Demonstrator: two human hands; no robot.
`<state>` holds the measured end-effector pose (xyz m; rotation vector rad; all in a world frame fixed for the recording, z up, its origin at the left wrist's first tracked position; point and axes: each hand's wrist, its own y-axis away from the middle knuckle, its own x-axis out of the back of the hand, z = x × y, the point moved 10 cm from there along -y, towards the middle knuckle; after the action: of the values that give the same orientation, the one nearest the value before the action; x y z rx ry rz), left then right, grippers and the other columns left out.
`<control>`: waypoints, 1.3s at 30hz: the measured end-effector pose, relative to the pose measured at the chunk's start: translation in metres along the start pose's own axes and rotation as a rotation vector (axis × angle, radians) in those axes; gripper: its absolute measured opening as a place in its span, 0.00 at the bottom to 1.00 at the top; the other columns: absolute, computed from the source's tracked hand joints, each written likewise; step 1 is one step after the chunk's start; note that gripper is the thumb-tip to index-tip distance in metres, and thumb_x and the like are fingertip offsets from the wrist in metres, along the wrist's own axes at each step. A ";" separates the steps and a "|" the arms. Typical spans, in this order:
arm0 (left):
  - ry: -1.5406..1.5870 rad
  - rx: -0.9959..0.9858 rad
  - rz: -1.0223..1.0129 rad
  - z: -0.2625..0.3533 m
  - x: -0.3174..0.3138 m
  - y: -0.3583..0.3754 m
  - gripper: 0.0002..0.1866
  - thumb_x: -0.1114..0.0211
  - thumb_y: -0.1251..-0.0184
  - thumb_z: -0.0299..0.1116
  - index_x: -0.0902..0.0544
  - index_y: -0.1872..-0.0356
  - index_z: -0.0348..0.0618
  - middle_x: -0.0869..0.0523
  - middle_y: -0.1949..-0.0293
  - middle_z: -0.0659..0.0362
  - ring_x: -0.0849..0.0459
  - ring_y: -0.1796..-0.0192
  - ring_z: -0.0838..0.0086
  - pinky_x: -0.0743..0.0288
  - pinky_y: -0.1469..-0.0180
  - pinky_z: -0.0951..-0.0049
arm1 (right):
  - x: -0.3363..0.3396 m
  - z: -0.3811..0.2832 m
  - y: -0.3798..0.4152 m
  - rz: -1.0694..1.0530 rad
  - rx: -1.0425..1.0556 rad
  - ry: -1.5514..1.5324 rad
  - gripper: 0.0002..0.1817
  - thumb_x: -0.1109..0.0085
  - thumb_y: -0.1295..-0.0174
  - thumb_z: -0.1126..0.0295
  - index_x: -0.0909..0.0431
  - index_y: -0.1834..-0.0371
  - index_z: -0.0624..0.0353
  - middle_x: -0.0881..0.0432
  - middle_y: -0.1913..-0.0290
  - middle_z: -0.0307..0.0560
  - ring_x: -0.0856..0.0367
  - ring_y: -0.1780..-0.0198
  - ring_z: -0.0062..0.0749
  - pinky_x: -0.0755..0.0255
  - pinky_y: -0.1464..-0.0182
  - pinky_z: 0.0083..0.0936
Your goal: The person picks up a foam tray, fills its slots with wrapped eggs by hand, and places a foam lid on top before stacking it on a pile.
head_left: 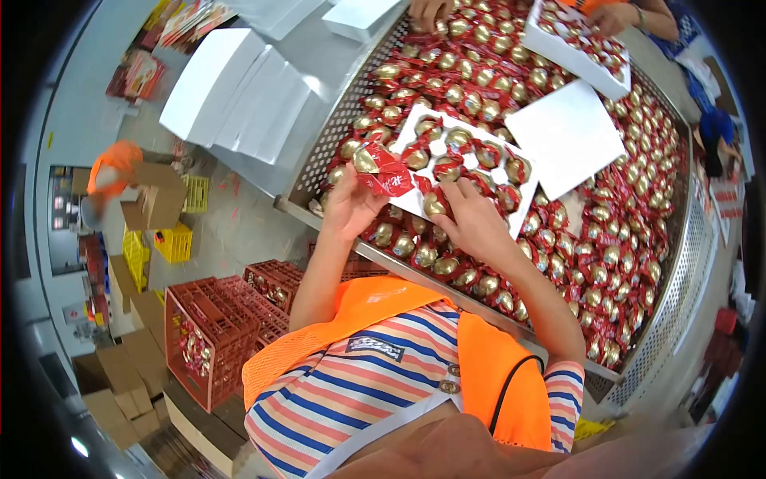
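My left hand (351, 206) is closed on a gold ball in a red wrapper (383, 169), held over the left edge of a white tray with round holes (523, 214). Several gold balls with red wrapping sit in the tray. My right hand (471, 214) has its fingers around a gold ball (436, 203) at the tray's near side. The tray rests on a heap of the same wrapped balls in a big perforated metal bin (323, 160). A white square sheet (566, 137) lies on the heap to the right.
White boxes (231, 96) are stacked on the metal table at upper left. Co-workers' hands (613, 17) are at the bin's far side, near a filled white box (574, 49). Red crates (211, 327) stand on the floor at left, with another person (116, 172) beyond.
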<state>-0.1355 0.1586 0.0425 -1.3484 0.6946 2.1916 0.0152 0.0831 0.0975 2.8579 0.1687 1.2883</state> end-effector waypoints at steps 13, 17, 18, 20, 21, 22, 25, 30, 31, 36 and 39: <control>0.546 0.106 -0.417 0.010 -0.044 0.014 0.34 0.47 0.25 0.36 0.49 0.24 0.38 0.21 0.44 0.34 0.24 0.71 0.72 0.26 0.72 0.77 | -0.047 -0.013 -0.045 -0.129 0.088 0.452 0.09 0.42 0.43 0.74 0.22 0.65 0.71 0.23 0.59 0.61 0.14 0.66 0.46 0.17 0.66 0.36; 0.581 0.103 -0.383 0.010 -0.038 0.010 0.31 0.50 0.24 0.36 0.45 0.26 0.33 0.20 0.45 0.34 0.25 0.72 0.72 0.26 0.71 0.76 | -0.044 -0.016 -0.038 -0.080 0.084 0.476 0.10 0.38 0.46 0.74 0.23 0.65 0.70 0.23 0.60 0.59 0.14 0.68 0.43 0.17 0.68 0.35; 0.590 0.099 -0.380 0.010 -0.035 0.010 0.30 0.49 0.25 0.36 0.43 0.27 0.32 0.21 0.45 0.35 0.25 0.72 0.72 0.26 0.71 0.76 | -0.037 -0.016 -0.035 -0.026 0.067 0.458 0.10 0.38 0.47 0.74 0.23 0.65 0.69 0.23 0.60 0.58 0.15 0.69 0.42 0.18 0.68 0.34; 0.589 0.082 -0.361 0.009 -0.029 0.008 0.28 0.48 0.25 0.35 0.39 0.30 0.30 0.21 0.45 0.36 0.25 0.71 0.73 0.27 0.70 0.77 | -0.024 -0.015 -0.029 0.073 0.037 0.416 0.10 0.37 0.49 0.75 0.23 0.65 0.68 0.22 0.61 0.57 0.15 0.71 0.41 0.19 0.70 0.33; 0.578 0.069 -0.344 0.009 -0.026 0.007 0.27 0.48 0.25 0.35 0.37 0.31 0.29 0.21 0.46 0.36 0.25 0.70 0.73 0.26 0.69 0.77 | -0.026 -0.015 -0.028 0.051 0.042 0.463 0.10 0.37 0.48 0.74 0.23 0.65 0.68 0.22 0.62 0.57 0.15 0.70 0.41 0.19 0.69 0.32; 0.567 0.056 -0.327 0.009 -0.023 0.007 0.26 0.47 0.26 0.35 0.35 0.33 0.28 0.21 0.46 0.37 0.25 0.69 0.73 0.26 0.68 0.77 | -0.029 -0.014 -0.027 0.028 0.047 0.508 0.10 0.36 0.48 0.74 0.23 0.65 0.67 0.22 0.62 0.57 0.15 0.70 0.41 0.19 0.69 0.32; 0.552 0.061 -0.223 0.006 -0.016 0.005 0.27 0.43 0.27 0.34 0.33 0.33 0.28 0.26 0.40 0.40 0.25 0.67 0.75 0.26 0.67 0.79 | -0.047 -0.011 -0.029 0.032 0.075 0.596 0.10 0.35 0.46 0.72 0.23 0.64 0.66 0.22 0.62 0.56 0.14 0.65 0.40 0.20 0.67 0.31; 0.635 0.126 -0.161 -0.015 -0.019 0.005 0.28 0.40 0.27 0.37 0.34 0.31 0.34 0.30 0.36 0.41 0.20 0.59 0.72 0.16 0.54 0.75 | -0.049 -0.003 -0.030 -0.051 0.073 0.442 0.15 0.32 0.44 0.66 0.21 0.61 0.67 0.22 0.61 0.56 0.15 0.59 0.46 0.19 0.61 0.36; 0.667 0.169 -0.190 -0.021 -0.032 0.007 0.27 0.42 0.26 0.36 0.34 0.31 0.35 0.30 0.36 0.41 0.18 0.56 0.69 0.14 0.51 0.71 | -0.041 0.004 -0.029 -0.069 0.081 0.352 0.16 0.31 0.44 0.65 0.20 0.60 0.66 0.21 0.60 0.56 0.15 0.59 0.48 0.20 0.60 0.37; 0.453 0.262 -0.078 -0.053 -0.045 0.012 0.26 0.48 0.22 0.45 0.30 0.36 0.33 0.19 0.47 0.40 0.12 0.58 0.62 0.11 0.59 0.70 | 0.055 0.005 -0.015 0.275 0.011 -0.085 0.15 0.31 0.42 0.62 0.17 0.57 0.60 0.19 0.55 0.52 0.15 0.60 0.46 0.21 0.60 0.38; 0.136 0.261 0.155 -0.071 -0.055 0.014 0.26 0.51 0.21 0.52 0.26 0.38 0.40 0.14 0.52 0.52 0.11 0.63 0.66 0.13 0.65 0.73 | 0.103 -0.024 0.000 0.368 0.112 -0.438 0.20 0.31 0.40 0.58 0.16 0.52 0.61 0.18 0.59 0.48 0.17 0.62 0.33 0.25 0.64 0.26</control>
<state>-0.0744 0.0958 0.0665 -1.3531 1.1281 2.0491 0.0650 0.0923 0.1906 3.2871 -0.3098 0.6566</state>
